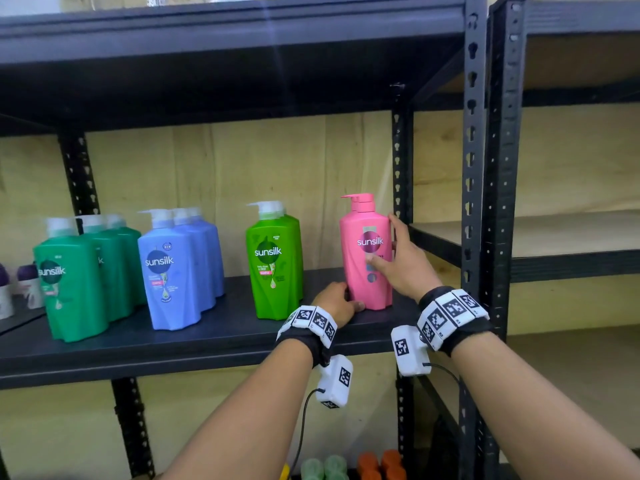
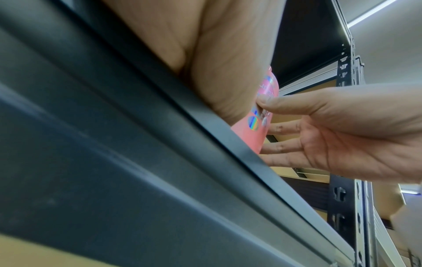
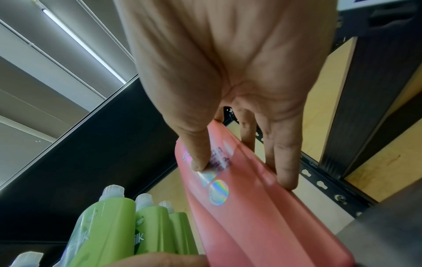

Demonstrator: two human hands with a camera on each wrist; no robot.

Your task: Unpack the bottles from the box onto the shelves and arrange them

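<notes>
A pink Sunsilk pump bottle (image 1: pixel 360 285) stands upright at the right end of the dark shelf (image 1: pixel 214 334). My left hand (image 1: pixel 334 301) grips its base from the lower left, thumb in front. My right hand (image 1: pixel 401 261) holds its right side, thumb pressed on the front label and fingers along the far edge. The right wrist view shows this thumb-and-finger hold on the pink bottle (image 3: pixel 251 216). The left wrist view shows the pink bottle (image 2: pixel 258 137) between my palm and my right hand (image 2: pixel 342 135). No box is in view.
Light green bottles (image 1: pixel 275 265) stand left of the pink one, then blue bottles (image 1: pixel 173 271) and dark green bottles (image 1: pixel 72 285). A black upright post (image 1: pixel 471 168) rises just right of my right hand. A second rack (image 1: pixel 571 233) adjoins. Capped bottles (image 1: pixel 381 462) sit on the shelf below.
</notes>
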